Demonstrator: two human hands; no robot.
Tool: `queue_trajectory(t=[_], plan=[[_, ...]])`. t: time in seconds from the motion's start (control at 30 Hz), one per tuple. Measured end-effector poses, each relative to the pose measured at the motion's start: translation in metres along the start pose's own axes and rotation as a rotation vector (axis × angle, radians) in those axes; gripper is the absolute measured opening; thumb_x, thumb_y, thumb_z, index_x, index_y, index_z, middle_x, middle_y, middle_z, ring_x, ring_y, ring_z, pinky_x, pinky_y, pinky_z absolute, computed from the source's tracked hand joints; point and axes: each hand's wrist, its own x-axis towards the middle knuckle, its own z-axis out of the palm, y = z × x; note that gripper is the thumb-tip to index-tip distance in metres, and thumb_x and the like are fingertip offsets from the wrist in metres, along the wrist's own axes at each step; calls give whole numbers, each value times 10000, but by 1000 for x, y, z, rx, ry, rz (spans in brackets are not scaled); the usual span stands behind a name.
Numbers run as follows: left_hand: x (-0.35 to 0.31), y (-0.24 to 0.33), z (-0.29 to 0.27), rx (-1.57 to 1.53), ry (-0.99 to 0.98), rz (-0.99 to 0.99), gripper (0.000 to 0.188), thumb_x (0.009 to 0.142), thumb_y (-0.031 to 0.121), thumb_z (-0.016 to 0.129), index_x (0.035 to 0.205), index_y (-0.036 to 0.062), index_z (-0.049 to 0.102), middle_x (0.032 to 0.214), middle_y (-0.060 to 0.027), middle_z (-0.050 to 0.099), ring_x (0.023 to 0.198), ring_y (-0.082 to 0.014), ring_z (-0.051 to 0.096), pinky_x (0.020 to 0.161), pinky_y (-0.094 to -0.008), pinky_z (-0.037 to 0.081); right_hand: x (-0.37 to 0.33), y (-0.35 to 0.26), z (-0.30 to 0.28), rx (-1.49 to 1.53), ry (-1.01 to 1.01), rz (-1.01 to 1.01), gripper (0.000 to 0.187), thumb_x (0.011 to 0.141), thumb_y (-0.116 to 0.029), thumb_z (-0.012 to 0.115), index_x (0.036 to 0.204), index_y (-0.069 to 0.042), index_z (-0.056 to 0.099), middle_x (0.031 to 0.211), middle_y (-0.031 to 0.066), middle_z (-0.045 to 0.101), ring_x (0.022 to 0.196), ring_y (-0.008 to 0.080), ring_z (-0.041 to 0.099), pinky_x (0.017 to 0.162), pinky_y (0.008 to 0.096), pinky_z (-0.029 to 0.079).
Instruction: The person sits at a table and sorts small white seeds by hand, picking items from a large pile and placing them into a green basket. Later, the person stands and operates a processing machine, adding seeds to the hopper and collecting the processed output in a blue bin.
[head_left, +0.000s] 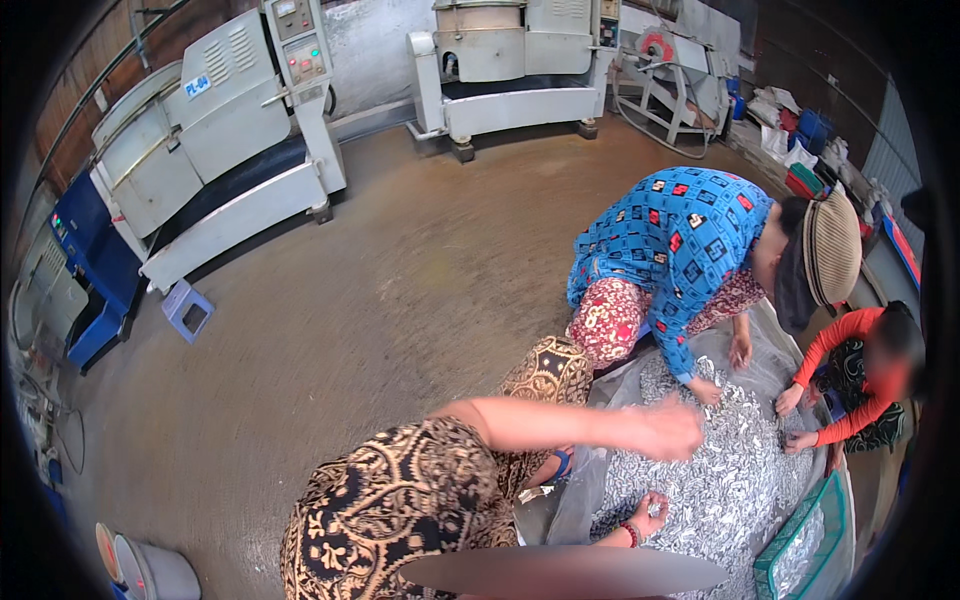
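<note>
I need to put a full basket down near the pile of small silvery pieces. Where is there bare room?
Bare brown floor lies left of the sheet, toward the white machine. The silvery pile is crowded: workers' hands and a green basket ring it.

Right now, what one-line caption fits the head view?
Wearer's hands, left and right, over a heap of small silvery pieces on a sheet, two others sorting.

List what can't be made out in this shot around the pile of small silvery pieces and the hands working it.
- Left hand, head view: motion-blurred, so its grip cannot be told.
- Right hand: curled by the pile; whether it holds any pieces is too small to tell.
- Single pieces: too small to show their shape.
- Green basket: cut off by the dark fisheye rim.
- Lower edge: a grey blurred band hides what lies under it.
</note>
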Motion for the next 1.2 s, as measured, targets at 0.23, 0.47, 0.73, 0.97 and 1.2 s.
queue_trajectory(t=[0.23, 0.47, 0.73, 0.97, 1.2], plan=[[-49, -48, -95, 249, 345, -210, 256, 823, 293, 555, 860, 43, 595, 846, -118, 530, 896, -291, 529, 794, -445, 403, 7, -14, 6, 544, -22, 298, 257, 830, -104, 498, 628, -76, 342, 572, 10, 268, 473, 113, 213, 444, 266, 195], [-66, -79, -63, 91, -110, 329, 386, 856, 398, 502, 941, 37, 609, 1020, -144, 549, 1011, -299, 477, 879, -446, 383, 20, -39, 27, 154, 59, 236, 396, 881, -256, 458, 534, -146, 303, 475, -16, 259, 414, 104, 217, 381, 259, 171], [-51, -85, -50, -41, -279, 761, 475, 811, 477, 522, 1158, 156, 560, 1350, -102, 372, 1320, -321, 200, 1051, -543, 181, 34, -114, 128, -261, -16, -54, 159, 847, -198, 542, 800, -47, 517, 703, 53, 532, 610, 133, 488, 521, 247, 420], [10, -61, -31, -4, -582, 598, 548, 818, 508, 489, 1276, 210, 442, 1345, -51, 388, 1272, -292, 309, 1037, -490, 245, -8, -183, 189, -1419, -82, -497, 547, 763, -151, 606, 1238, 17, 392, 1207, 172, 445, 1062, 269, 486, 927, 360, 382], [65, -17, -19, 230, -523, 214, 293, 692, 221, 634, 957, 97, 623, 1038, -91, 544, 1051, -284, 476, 874, -413, 403, 102, -234, 72, 206, 107, 173, 258, 891, -213, 416, 1027, 5, 391, 915, 163, 478, 855, 295, 492, 719, 444, 459]])
